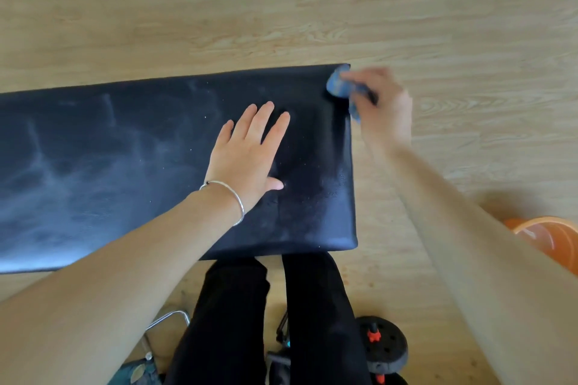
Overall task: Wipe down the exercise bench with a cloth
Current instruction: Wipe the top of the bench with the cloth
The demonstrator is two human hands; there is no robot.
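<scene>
In my feed, the black exercise bench (109,150) lies across the wooden floor (281,9). The left hand (250,153) rests flat on its pad, fingers straight, holding nothing. The blurred right hand (384,106) grips the blue cloth (339,87) at the bench's far right corner.

the single head-worn camera is looking almost straight down, hovering close over the right end of the bench (109,159), with wooden floor (281,3) filling the far side.
</scene>
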